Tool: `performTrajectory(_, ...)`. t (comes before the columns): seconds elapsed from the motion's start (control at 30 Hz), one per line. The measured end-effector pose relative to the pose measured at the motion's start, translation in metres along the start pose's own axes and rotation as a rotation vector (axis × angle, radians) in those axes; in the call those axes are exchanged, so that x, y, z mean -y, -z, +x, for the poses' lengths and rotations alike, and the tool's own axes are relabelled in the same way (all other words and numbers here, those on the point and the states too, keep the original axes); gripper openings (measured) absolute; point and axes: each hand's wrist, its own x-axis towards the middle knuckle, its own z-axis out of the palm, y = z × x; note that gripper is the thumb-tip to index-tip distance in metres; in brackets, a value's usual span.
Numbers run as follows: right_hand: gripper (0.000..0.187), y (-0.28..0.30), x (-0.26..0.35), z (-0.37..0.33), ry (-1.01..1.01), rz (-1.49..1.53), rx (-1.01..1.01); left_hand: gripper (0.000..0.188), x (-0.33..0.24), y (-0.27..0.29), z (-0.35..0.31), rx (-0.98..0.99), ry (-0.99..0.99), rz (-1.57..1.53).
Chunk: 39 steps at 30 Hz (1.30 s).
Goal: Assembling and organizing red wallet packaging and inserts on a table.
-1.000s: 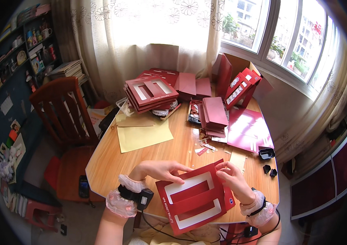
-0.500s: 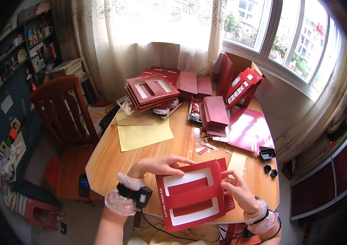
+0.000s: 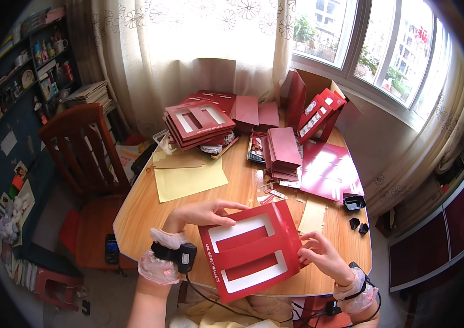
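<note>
A flat red cardboard sleeve (image 3: 249,250) with two long window cut-outs is held tilted over the table's near edge, white showing around red inside each window. My left hand (image 3: 213,212) grips its upper left edge, thumb on the front face and fingers behind. At the right edge, my right hand (image 3: 319,252) has its fingers bent and closed on the card's border. What lies behind the sleeve is hidden.
Similar red sleeves (image 3: 198,121) lie stacked at the back left. Folded red cards (image 3: 283,150) are piled mid-table, near an open carton (image 3: 319,82). Yellow paper (image 3: 191,183), paper scraps (image 3: 271,195) and small black plastic parts (image 3: 354,203) lie around. A wooden chair (image 3: 87,158) stands left.
The red piece that stuck out past the sleeve's right side no longer shows there. My right hand has moved slightly lower along that edge. My left hand keeps its grip.
</note>
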Motion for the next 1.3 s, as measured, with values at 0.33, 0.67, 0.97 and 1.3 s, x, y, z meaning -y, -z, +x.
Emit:
performTrajectory(0.33, 0.029, 0.020, -0.018, 0.022, -0.189, 0.255, 0.053, 0.052, -0.003, 0.014, -0.013, -0.105, 0.034, 0.022)
performTrajectory(0.67, 0.027, 0.002, -0.002, 0.075, -0.005, 0.203, -0.095, 0.025, -0.004, 0.018, 0.004, -1.231, -0.636, 0.110)
performTrajectory(0.97, 0.021, -0.086, 0.009, 0.157, 0.106, 0.192, -0.095, 0.014, -0.022, 0.005, -0.012, -1.570, -0.928, 0.042)
performTrajectory(1.3, 0.032, -0.149, 0.015, 0.168, 0.014, 0.308, 0.149, 0.012, -0.018, -0.025, 0.020, -1.378, -0.746, 0.519)
